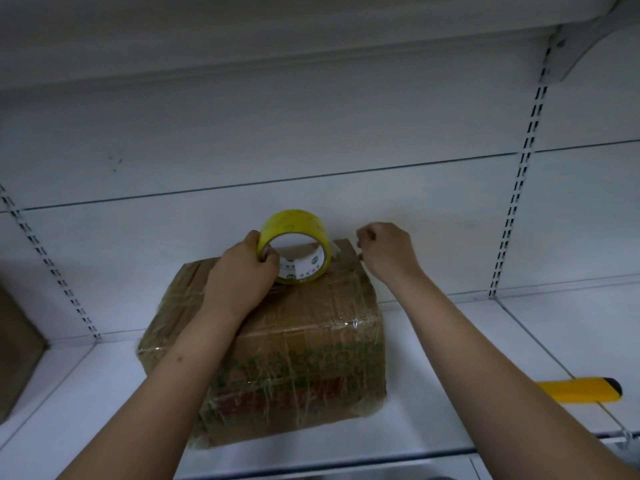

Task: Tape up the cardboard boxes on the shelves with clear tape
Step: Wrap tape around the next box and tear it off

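Gripping tape roll (294,245) with my left hand (242,271), fingers through core, upright on cardboard box (277,341) top. Right hand (384,252) pinches tape end at far right corner. Strip runs left-right; next pull goes rightward, over that edge. Box sits on shelf (485,358).

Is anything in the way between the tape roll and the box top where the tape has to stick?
Nothing visible is. The tape roll stands right on top of the cardboard box, held by the left hand. The right hand pinches near the box's far right corner, beside the roll. The yellow knife lies apart on the shelf.
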